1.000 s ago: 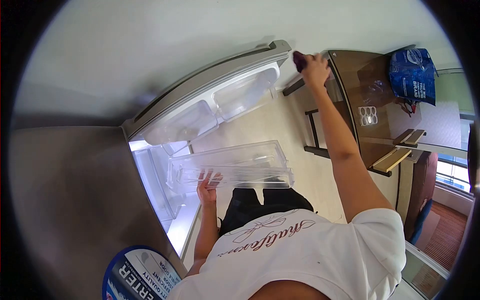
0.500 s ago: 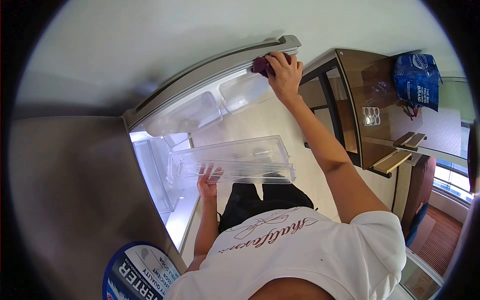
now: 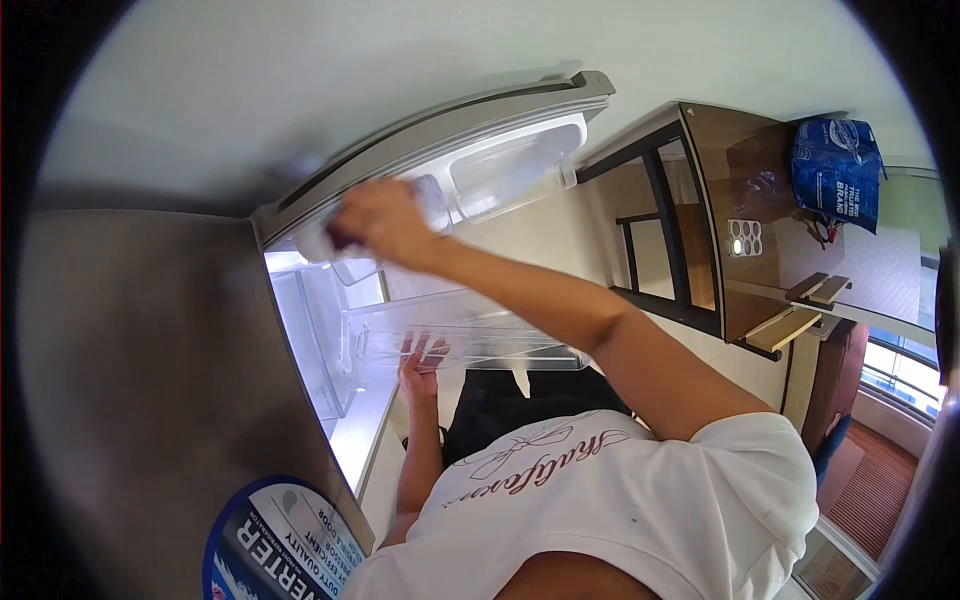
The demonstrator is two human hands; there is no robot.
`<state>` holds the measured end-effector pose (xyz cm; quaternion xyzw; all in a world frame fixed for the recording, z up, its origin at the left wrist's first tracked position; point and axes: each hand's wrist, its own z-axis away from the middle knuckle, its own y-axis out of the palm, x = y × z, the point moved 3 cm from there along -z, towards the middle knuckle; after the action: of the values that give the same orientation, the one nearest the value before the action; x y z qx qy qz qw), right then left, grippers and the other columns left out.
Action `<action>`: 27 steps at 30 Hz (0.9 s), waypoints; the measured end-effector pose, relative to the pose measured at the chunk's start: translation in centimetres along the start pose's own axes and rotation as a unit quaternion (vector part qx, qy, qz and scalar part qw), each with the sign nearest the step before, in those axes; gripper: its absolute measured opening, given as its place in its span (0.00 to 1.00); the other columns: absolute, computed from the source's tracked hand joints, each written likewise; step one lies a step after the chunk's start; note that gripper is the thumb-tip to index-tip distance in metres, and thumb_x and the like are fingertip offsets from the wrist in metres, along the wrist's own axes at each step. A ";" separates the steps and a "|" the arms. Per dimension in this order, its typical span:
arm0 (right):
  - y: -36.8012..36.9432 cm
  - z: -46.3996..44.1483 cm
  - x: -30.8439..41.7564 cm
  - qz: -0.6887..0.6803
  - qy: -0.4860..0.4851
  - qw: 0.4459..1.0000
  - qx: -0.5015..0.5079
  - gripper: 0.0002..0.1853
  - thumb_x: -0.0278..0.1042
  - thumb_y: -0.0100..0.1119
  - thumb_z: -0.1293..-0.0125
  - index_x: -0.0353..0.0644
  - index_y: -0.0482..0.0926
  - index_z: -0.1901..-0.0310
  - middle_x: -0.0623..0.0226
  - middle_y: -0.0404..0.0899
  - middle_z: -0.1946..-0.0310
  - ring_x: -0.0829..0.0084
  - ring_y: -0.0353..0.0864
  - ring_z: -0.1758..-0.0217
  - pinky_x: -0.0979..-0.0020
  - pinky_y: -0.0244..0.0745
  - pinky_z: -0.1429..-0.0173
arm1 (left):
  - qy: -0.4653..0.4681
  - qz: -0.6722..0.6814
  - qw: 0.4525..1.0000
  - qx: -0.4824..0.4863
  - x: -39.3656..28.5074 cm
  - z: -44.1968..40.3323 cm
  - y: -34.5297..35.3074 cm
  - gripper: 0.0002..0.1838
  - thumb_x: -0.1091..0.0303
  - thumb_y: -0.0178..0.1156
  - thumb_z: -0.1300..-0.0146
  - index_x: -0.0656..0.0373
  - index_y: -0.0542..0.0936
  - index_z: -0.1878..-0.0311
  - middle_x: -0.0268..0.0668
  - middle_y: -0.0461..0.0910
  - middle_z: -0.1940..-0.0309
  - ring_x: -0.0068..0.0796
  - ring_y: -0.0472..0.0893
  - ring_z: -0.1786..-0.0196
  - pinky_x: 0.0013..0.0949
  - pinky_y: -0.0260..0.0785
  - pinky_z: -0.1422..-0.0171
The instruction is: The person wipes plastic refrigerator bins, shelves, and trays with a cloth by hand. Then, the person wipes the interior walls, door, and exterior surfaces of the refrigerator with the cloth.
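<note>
My right hand [image 3: 385, 222] is closed around a dark maroon cloth [image 3: 342, 230], which shows only in part beneath my blurred fingers. It is at the inner side of the open refrigerator door [image 3: 430, 135], near the hinge end and over the clear door bins [image 3: 510, 170]. My left hand [image 3: 421, 368] holds a clear plastic refrigerator drawer [image 3: 500, 335] from below, its fingers showing through the plastic. The drawer is in front of my legs, beside the lit refrigerator interior [image 3: 310, 330]. My right forearm passes over part of it.
The grey refrigerator front [image 3: 140, 380] with a round blue sticker [image 3: 280, 545] is at my left. To the right stands a brown glossy table [image 3: 735, 200] bearing a blue bag [image 3: 836, 172] and a white egg holder [image 3: 745, 238]. A small wooden rack [image 3: 785, 327] is near its edge.
My right hand, with the cloth, has swept left along the door from its free end toward the hinge. My left hand and the drawer have stayed nearly in place.
</note>
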<state>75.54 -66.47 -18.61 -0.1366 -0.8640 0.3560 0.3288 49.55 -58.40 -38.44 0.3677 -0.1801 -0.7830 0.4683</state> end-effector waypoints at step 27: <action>-10.4 4.8 -6.6 0.326 0.127 0.935 -0.060 0.18 0.35 0.64 0.53 0.63 0.79 0.57 0.76 0.73 0.61 0.68 0.70 0.58 0.63 0.60 0.58 | -0.016 -0.023 1.000 0.003 -0.4 -1.3 0.6 0.35 0.78 0.49 0.47 0.62 0.54 0.33 0.58 0.65 0.41 0.67 0.72 0.47 0.62 0.69 0.44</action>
<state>77.25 -79.47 -16.94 -0.4739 -0.7430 0.3712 0.2926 51.00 -58.25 -38.81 0.3604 -0.1819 -0.7989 0.4458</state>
